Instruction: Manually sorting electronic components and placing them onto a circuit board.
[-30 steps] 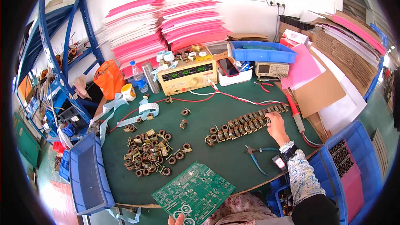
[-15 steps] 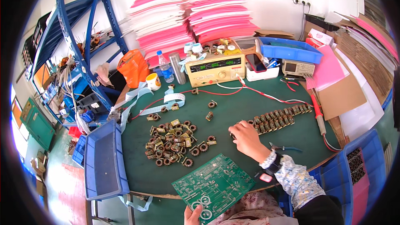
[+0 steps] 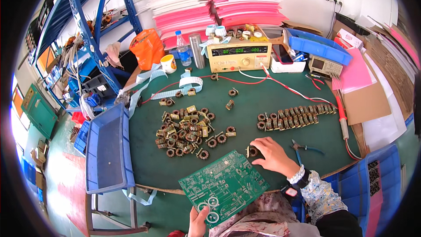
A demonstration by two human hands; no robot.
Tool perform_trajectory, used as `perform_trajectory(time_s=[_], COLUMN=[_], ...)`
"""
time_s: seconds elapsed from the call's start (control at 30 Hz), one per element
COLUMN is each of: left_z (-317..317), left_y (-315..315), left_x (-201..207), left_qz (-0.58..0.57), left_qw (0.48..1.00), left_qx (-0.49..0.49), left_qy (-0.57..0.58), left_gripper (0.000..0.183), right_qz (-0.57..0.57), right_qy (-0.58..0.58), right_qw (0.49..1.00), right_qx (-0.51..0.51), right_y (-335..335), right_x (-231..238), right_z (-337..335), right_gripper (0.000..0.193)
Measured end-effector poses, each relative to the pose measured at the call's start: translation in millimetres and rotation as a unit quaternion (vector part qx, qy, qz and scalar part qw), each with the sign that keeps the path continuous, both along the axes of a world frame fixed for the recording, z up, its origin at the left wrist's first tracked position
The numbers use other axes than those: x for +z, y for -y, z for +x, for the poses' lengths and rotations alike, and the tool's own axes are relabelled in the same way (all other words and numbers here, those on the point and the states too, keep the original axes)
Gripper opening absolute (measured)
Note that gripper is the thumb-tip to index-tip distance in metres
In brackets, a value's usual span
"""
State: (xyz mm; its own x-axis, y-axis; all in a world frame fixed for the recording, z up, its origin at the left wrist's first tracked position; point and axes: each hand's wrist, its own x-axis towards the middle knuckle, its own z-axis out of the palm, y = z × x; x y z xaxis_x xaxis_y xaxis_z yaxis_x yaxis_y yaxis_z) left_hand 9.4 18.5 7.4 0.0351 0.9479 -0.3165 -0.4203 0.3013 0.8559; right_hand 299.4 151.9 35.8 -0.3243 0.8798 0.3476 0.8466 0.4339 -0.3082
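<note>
Head view: grips a green circuit board (image 3: pixel 228 184) at its near left corner with left hand (image 3: pixel 198 220), closed on the edge with thumb on top. Cannot tell the lie of the fingers underneath. Holds the board tilted at the near edge of the dark green table (image 3: pixel 210 98), partly above the lap, with white rings (image 3: pixel 218 218) on it just beside the thumb. Pinches one copper-wound coil (image 3: pixel 253 151) between thumb and fingers of right hand (image 3: pixel 272 157), curled and parted only as far as the coil's width. Has that coil just beside the board's far corner, to its right; cannot tell whether touching the table or lifted off it.

Shows a loose heap of coils (image 3: pixel 184 134) beyond the board, to the left, and a neat double row of coils (image 3: pixel 298 116) beyond the right hand, to the right. Shows blue-handled pliers (image 3: pixel 297 148) near the right wrist, lying with handles spread. Farther back, shows a cream power supply (image 3: pixel 240 50) with lit green digits, plus a steel flask (image 3: pixel 197 52), a plastic bottle (image 3: pixel 182 52) and a mug (image 3: pixel 168 64) to its left. At the table's left side, shows a blue tray (image 3: pixel 109 149); behind everything, stacked pink and white sheets (image 3: pixel 247 2).
</note>
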Motion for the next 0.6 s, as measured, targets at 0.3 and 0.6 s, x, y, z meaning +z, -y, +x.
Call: perform_trajectory(time_s=[0.3,0.6], left_z=[5,8], left_y=[2,-1], left_x=[1,10], left_qz=[0.019,0.031], left_qw=[0.999,0.997], left_qx=[-0.031,-0.040], left_qy=[0.027,0.059], left_gripper=[0.035,0.033], right_qz=[-0.160,-0.214], right_qy=[-0.273,-0.292], right_qw=[0.947,0.932], right_qx=[0.046,0.025], right_y=[49,95], right_x=[2,-4], right_z=[5,19], right_gripper=[0.038,0.038])
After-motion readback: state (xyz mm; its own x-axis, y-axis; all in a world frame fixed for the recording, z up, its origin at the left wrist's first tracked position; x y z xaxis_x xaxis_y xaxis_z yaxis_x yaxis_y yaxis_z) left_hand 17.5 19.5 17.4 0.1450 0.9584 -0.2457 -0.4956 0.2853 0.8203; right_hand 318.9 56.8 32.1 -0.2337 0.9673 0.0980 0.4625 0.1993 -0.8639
